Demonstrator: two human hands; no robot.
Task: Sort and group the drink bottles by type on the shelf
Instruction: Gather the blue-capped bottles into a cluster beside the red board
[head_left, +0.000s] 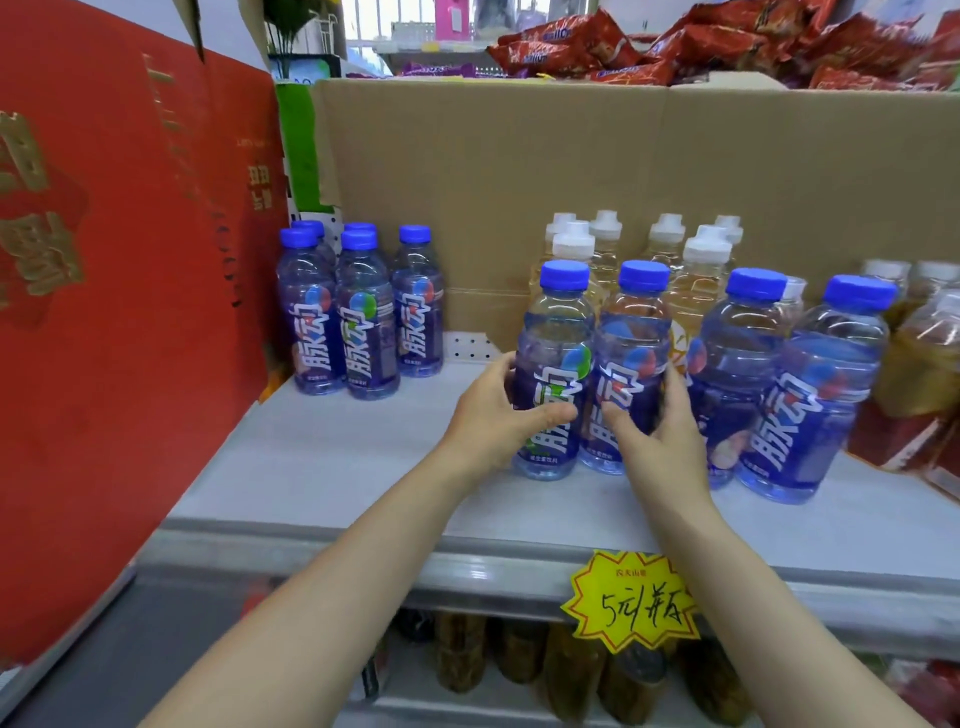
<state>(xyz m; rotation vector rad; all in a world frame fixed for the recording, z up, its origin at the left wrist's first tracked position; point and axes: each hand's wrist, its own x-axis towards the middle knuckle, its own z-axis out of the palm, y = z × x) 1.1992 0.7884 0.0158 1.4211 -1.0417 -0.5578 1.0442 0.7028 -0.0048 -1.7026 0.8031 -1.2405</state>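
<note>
- Blue-capped drink bottles with purple labels stand in 2 clusters on a pale shelf (322, 467): 5 at the back left (358, 312), against a red carton (119, 312), and 4 in a front row nearer the middle and right.
- Left hand (498, 415) is wrapped around the first bottle of the front row (553, 374), thumb across the label and fingers curled behind its left side.
- Right hand (660, 421) grips the second bottle (631, 364), thumb on the front of the label, fingers around its right side. Both bottles appear to stand upright on the shelf, touching each other between the 2 hands.
- Just right of the right hand stand 2 more blue-capped bottles (810, 384). White-capped bottles of yellow drink (691, 280) stand directly behind the row, in front of a brown cardboard box (571, 156).
- Risk: the 2 held bottles are pressed together, so lifting or sliding them unevenly could make one slip or tip.
- Risk: the right hand's knuckles are close to the third bottle; a wide swing could knock it, and it could topple its neighbour towards the shelf edge.
- Risk: pulling backwards or lifting carelessly could bump the white-capped bottles behind.
- Judgement: an open stretch of shelf lies between the hands and the back-left cluster, so a leftward move looks unobstructed.
</note>
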